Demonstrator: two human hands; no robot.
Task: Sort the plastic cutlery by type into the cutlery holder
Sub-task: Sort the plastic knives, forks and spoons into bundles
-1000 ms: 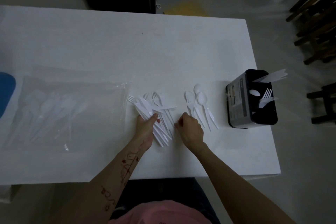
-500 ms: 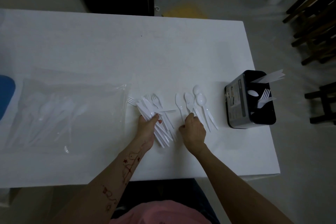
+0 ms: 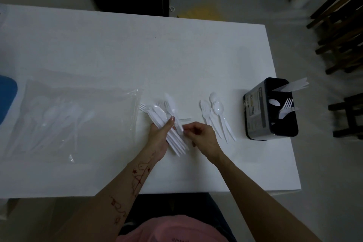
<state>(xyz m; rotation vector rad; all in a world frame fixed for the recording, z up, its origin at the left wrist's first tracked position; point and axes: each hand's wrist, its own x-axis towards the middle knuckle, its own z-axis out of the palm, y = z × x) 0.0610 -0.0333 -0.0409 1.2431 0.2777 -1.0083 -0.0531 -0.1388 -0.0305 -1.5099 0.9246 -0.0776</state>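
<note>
Head view: cutlery bundle (image 3: 172,133) held in left hand (image 3: 159,139); right hand (image 3: 202,137) pinches one piece.

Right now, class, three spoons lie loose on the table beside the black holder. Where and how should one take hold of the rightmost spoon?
Pinch the rightmost spoon by its thin handle end, coming from the near table edge. Its bowl points away and the handles fan apart toward the person, so that end is free of its neighbours, probably the easiest part to lift.
</note>
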